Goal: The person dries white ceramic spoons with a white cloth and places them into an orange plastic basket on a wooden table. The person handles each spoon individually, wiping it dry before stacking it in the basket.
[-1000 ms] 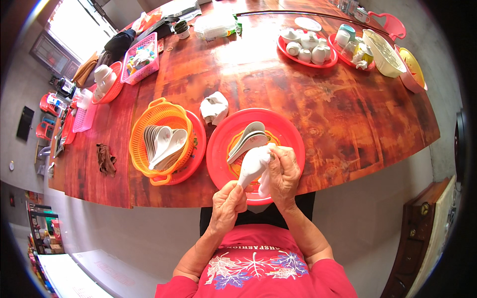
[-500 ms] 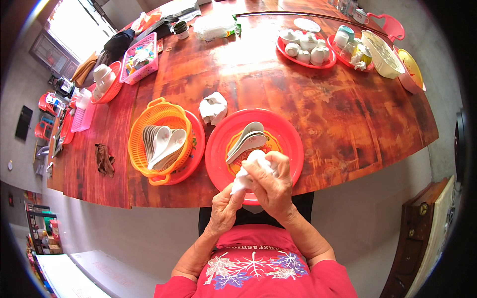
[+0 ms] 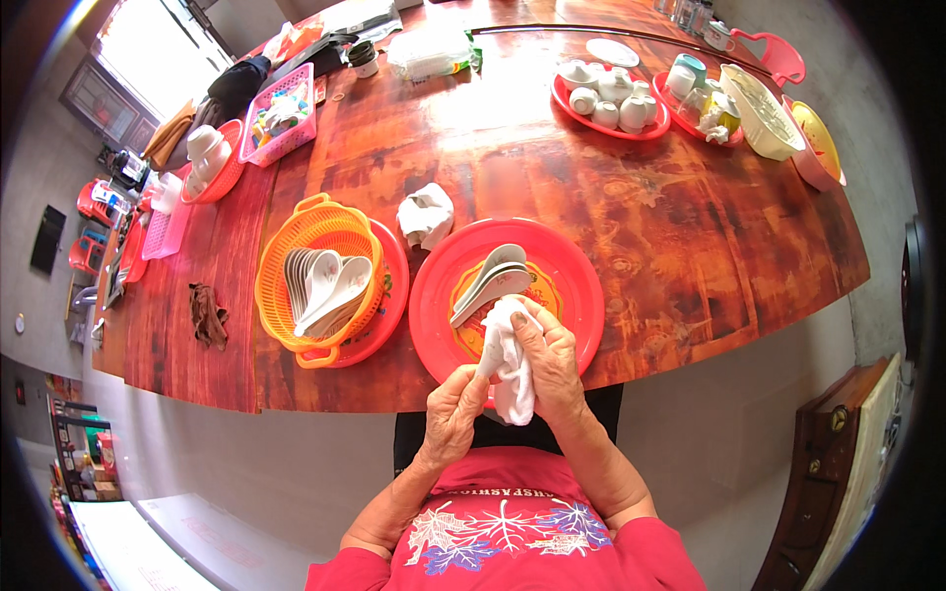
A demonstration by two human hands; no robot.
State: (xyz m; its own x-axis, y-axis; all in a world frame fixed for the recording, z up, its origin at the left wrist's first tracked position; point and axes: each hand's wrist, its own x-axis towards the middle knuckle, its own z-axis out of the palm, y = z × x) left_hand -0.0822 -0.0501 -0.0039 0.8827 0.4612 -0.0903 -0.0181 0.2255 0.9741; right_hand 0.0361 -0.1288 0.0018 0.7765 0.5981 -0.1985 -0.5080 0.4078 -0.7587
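My left hand [image 3: 453, 409] pinches the handle end of a white soup spoon [image 3: 487, 363], whose bowl is hidden in a white cloth [image 3: 516, 386]. My right hand [image 3: 554, 366] is closed around that cloth, thumb on top, and the cloth's lower end hangs down. Both hands are over the near rim of a red plate [image 3: 431, 315] with a yellow-orange pattern in its middle. Several white spoons [image 3: 493, 281] lie nested on the plate, just beyond my hands. To the left, an orange colander [image 3: 278, 236] holds many more spoons [image 3: 330, 291] in stacked rows.
The colander rests on another red plate [image 3: 393, 286]. A crumpled white cloth [image 3: 426, 216] lies between the plates, and a brown rag [image 3: 207, 315] farther left. At the far right are a red tray [image 3: 631, 134] of white teaware and a cream basket [image 3: 764, 138]; at the far left, a pink basket [image 3: 279, 148].
My right hand has turned and shifted slightly right, spreading the cloth so its end hangs down. My left hand has moved a little right, and the spoon handle now shows between the hands.
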